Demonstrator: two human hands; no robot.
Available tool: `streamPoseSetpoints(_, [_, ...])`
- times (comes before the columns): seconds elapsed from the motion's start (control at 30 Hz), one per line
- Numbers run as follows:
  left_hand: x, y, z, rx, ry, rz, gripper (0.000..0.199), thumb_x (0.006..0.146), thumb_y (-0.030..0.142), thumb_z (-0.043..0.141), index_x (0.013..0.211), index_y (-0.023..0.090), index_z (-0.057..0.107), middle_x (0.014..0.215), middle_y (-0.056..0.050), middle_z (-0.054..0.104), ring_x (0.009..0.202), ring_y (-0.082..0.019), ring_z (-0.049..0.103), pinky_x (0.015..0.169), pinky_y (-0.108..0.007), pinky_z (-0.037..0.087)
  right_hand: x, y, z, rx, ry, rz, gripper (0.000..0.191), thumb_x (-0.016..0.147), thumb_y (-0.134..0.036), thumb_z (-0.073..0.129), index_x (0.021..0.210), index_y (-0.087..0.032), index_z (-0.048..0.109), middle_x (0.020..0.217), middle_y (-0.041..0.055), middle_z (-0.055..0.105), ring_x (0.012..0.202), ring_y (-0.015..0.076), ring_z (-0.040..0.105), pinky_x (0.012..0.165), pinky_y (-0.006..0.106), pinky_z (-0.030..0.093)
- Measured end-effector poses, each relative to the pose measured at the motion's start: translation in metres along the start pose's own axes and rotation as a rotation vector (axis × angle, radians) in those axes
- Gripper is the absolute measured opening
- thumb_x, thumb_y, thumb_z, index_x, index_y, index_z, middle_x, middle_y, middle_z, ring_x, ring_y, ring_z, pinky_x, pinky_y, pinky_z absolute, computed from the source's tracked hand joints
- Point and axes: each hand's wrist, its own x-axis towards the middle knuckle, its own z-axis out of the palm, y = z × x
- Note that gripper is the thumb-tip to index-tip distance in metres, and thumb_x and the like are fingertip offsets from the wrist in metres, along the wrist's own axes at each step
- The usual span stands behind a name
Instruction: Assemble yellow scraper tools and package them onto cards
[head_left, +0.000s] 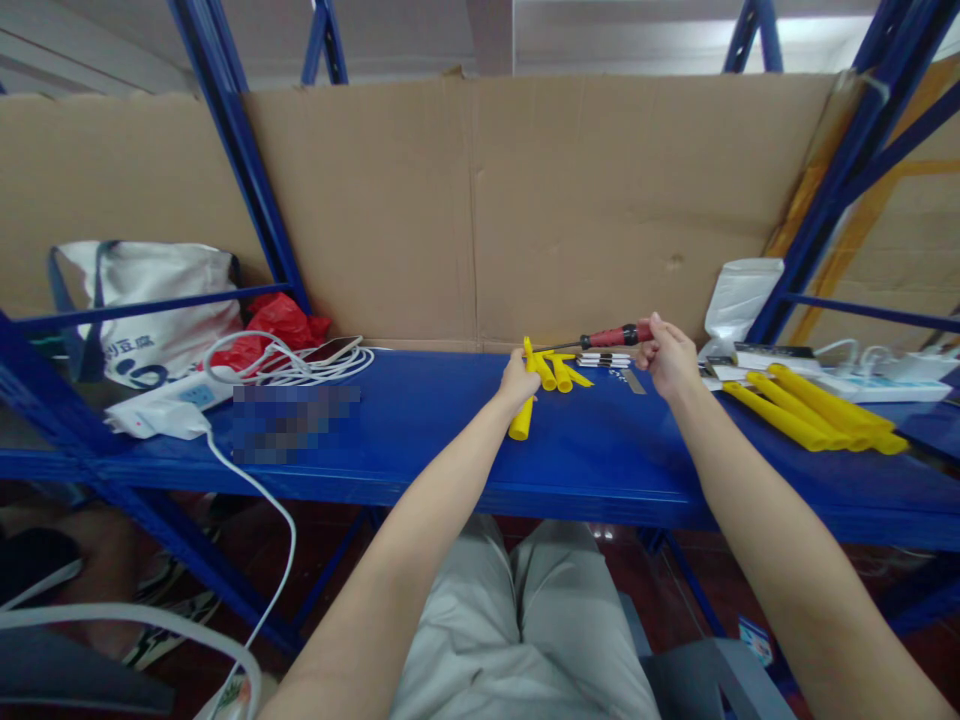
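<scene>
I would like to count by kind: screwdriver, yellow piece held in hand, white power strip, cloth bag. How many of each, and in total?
Screwdriver in the right hand: 1
Yellow piece in the left hand: 1
Power strips: 2
Cloth bag: 1
Total: 5

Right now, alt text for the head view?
A person's left hand holds a yellow part; the right hand points a red screwdriver at it, above a blue shelf. More yellow parts lie at right, with cardboard behind.

2 hands (673, 358), 1 screwdriver (611, 337), 1 held yellow piece (521, 420), 1 tote bag (161, 300)
</scene>
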Motion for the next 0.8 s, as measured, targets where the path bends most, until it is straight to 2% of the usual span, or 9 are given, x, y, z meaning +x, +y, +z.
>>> streamPoseSetpoints(0.13, [-0.001,0.001,0.0,-0.012,-0.023,0.031,0.056,0.073,-0.001,0.048,0.125,0.018,0.04,0.11,-0.012,0.062,0.067,-0.012,0.061,0.042,-0.014,0.039,-0.002,-0.01,0.0,0.088,-0.04,0.148,0.028,0.078,-0.043,0.065,0.072,-0.02,0.052,0.042,-0.008,0.045,0.034,0.0056,0.043,0.034,0.015,0.038])
streamPoseSetpoints(0.27, [-0.002,0.001,-0.001,-0.033,-0.035,0.053,0.055,0.073,0.0,0.049,0.124,0.019,0.041,0.106,-0.01,0.063,0.068,-0.013,0.062,0.042,-0.014,0.038,-0.002,-0.013,-0.001,0.109,-0.076,0.17,0.031,0.081,-0.043,0.062,0.069,-0.02,0.046,0.051,-0.0059,0.054,0.037,0.0057,0.048,0.038,0.016,0.043])
streamPoseSetpoints(0.43, [-0.001,0.002,-0.002,-0.056,-0.022,0.057,0.054,0.072,-0.001,0.051,0.12,0.02,0.044,0.109,-0.01,0.062,0.067,-0.013,0.062,0.042,-0.015,0.038,0.001,-0.01,-0.003,0.109,-0.072,0.112,0.037,0.076,-0.047,0.066,0.065,-0.021,0.041,0.044,-0.0085,0.045,0.034,0.0054,0.041,0.033,0.015,0.036])
streamPoseSetpoints(0.53, [-0.001,0.003,-0.002,-0.083,-0.023,0.07,0.055,0.071,-0.002,0.05,0.121,0.02,0.043,0.108,-0.009,0.062,0.068,-0.012,0.062,0.043,-0.014,0.038,0.003,-0.007,-0.004,0.115,-0.05,0.098,0.039,0.073,-0.047,0.068,0.064,-0.021,0.041,0.044,-0.0082,0.044,0.033,0.0052,0.039,0.031,0.016,0.032])
streamPoseSetpoints(0.7, [0.0,0.003,-0.003,-0.112,-0.016,0.1,0.059,0.072,-0.001,0.052,0.125,0.024,0.042,0.107,-0.007,0.063,0.069,-0.012,0.062,0.044,-0.013,0.039,0.003,-0.007,-0.004,0.123,0.003,0.176,0.029,0.078,-0.039,0.062,0.064,-0.021,0.045,0.037,-0.0086,0.035,0.032,0.0068,0.035,0.031,0.018,0.031])
streamPoseSetpoints(0.8, [0.001,0.001,-0.003,-0.105,-0.021,0.121,0.06,0.072,0.0,0.051,0.127,0.024,0.041,0.107,-0.007,0.062,0.067,-0.011,0.061,0.044,-0.014,0.04,0.002,-0.01,-0.005,0.17,-0.048,0.217,0.025,0.079,-0.043,0.061,0.071,-0.021,0.051,0.037,-0.0096,0.032,0.032,0.0063,0.033,0.032,0.017,0.03])
